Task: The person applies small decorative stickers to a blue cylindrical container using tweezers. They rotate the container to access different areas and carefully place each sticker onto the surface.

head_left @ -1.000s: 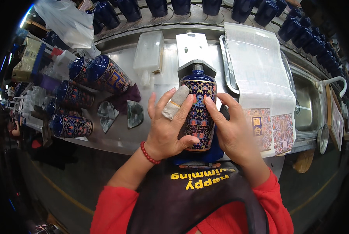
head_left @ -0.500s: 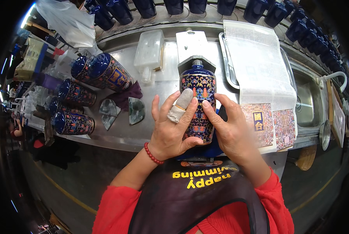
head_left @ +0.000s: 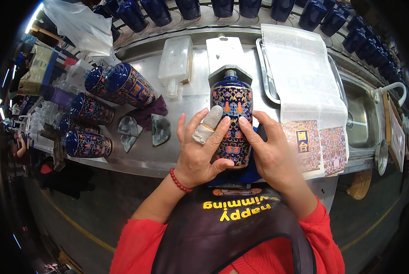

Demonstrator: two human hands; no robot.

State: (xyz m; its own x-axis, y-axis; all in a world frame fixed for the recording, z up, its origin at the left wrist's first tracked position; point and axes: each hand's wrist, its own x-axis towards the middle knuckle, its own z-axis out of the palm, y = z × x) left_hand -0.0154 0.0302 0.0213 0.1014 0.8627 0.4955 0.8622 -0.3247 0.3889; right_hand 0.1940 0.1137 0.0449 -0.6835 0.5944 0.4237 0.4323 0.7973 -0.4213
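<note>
A dark blue bottle (head_left: 234, 93) with a colourful floral pattern lies in front of me, its neck resting at a grey angled holder (head_left: 218, 72). My left hand (head_left: 200, 153) has its fingers spread. Its index fingertip presses on the bottle's front and its thumb touches the lower left part. A grey cloth finger cover (head_left: 208, 125), tied with a band, sits on its middle finger. Along the right side, my right hand (head_left: 275, 157) holds the bottle, thumb on the front and index finger at the edge; its other fingers are mostly hidden.
Several patterned bottles (head_left: 136, 89) lie at left by a purple cloth (head_left: 152, 112) and dark green stone-like pieces (head_left: 160, 129). A clear block-shaped container (head_left: 174, 59) stands behind. Printed sheets (head_left: 307, 148) and white paper (head_left: 295, 64) lie right, before a sink (head_left: 357, 130). Blue bottles (head_left: 188, 8) line the back.
The dark blue bottles along the back have shifted to the right. My hands stay almost in place, the left moving slightly on the patterned bottle.
</note>
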